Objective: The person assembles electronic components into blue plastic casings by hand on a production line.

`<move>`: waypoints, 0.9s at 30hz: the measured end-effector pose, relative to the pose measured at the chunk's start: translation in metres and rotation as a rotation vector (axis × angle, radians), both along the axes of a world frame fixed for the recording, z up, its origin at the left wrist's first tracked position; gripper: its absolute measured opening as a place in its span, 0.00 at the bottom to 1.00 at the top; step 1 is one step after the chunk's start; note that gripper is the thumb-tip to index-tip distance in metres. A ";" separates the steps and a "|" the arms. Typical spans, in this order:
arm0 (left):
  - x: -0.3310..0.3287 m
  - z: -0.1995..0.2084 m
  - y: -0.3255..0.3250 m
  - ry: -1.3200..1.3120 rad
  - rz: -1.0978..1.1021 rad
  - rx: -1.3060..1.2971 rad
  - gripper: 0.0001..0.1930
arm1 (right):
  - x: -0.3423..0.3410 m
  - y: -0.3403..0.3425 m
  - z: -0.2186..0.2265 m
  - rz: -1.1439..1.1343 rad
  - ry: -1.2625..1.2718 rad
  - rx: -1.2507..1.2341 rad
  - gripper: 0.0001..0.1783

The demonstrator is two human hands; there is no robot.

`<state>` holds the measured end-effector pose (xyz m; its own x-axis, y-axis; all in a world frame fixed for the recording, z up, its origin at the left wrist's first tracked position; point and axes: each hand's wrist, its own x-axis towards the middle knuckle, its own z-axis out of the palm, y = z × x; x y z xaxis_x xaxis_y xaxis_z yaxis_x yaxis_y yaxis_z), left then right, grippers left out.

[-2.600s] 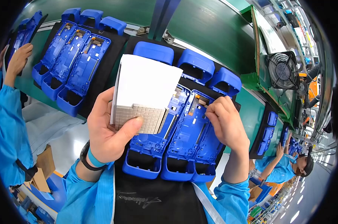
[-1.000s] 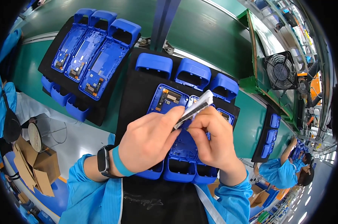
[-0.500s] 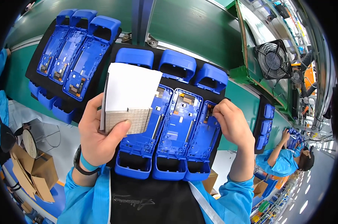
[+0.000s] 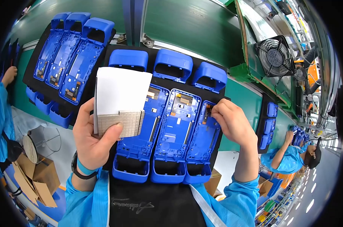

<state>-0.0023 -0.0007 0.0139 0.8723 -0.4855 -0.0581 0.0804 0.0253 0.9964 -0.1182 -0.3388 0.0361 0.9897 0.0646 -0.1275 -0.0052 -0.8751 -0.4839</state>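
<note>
Another person's hand [image 4: 9, 75] has appeared at far left. On the green bench [image 4: 252, 108], a black mat [image 4: 151, 62] carries blue housings [image 4: 203, 142]. Left of centre, the left hand's [image 4: 94, 142] grip is closed on white sheets [image 4: 122, 89] with grey blocks [image 4: 130, 123], hiding one partly; the right [image 4: 234, 123] pinches, contents unclear. Fan [image 4: 274, 56] upper right, carton [image 4: 46, 176] lower left.

left hand [image 4: 91, 142]: parted from right hand [image 4: 234, 121] | white sheets [image 4: 123, 90]: turned from edge-on to face-on
</note>
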 end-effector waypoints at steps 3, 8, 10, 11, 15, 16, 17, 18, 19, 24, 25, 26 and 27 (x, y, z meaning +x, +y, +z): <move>0.000 0.001 -0.001 0.008 0.001 -0.002 0.31 | 0.002 0.000 0.000 -0.001 0.000 -0.003 0.04; 0.002 -0.001 -0.002 -0.018 -0.005 -0.035 0.30 | 0.000 0.000 -0.002 0.000 -0.003 -0.011 0.04; 0.002 -0.002 -0.002 -0.030 -0.006 -0.034 0.30 | 0.000 0.001 -0.002 0.000 -0.001 -0.018 0.04; 0.002 -0.002 -0.002 -0.043 -0.006 -0.033 0.30 | 0.000 0.001 -0.002 0.004 -0.004 -0.029 0.04; 0.002 -0.001 -0.002 -0.049 -0.006 -0.028 0.30 | 0.000 0.001 -0.002 0.002 -0.015 -0.027 0.04; 0.002 -0.001 -0.001 -0.035 -0.007 -0.020 0.30 | -0.001 0.001 -0.001 0.003 -0.016 -0.027 0.04; 0.002 -0.001 -0.001 -0.021 -0.008 -0.012 0.30 | -0.003 0.000 0.001 -0.028 0.002 0.000 0.04; 0.002 -0.001 0.000 -0.022 -0.008 -0.014 0.30 | -0.004 -0.001 0.002 -0.059 0.019 0.027 0.04; 0.001 -0.001 0.000 -0.024 -0.005 -0.011 0.30 | -0.006 -0.001 0.002 -0.059 0.018 0.025 0.04; 0.002 -0.003 0.000 -0.058 0.000 -0.034 0.31 | -0.008 -0.001 -0.003 -0.047 -0.016 0.016 0.03; 0.002 -0.003 0.001 -0.042 -0.003 -0.031 0.31 | -0.008 0.000 -0.003 -0.048 -0.016 0.014 0.03; 0.002 -0.003 0.001 -0.026 -0.007 -0.028 0.31 | -0.008 0.001 -0.004 -0.045 -0.029 0.000 0.03; 0.001 -0.002 0.001 -0.026 -0.006 -0.027 0.31 | -0.008 0.001 -0.004 -0.040 -0.043 -0.013 0.03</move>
<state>-0.0009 0.0001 0.0117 0.8705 -0.4916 -0.0219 0.0545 0.0521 0.9972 -0.1266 -0.3374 0.0320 0.9961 0.0240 -0.0850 -0.0192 -0.8807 -0.4733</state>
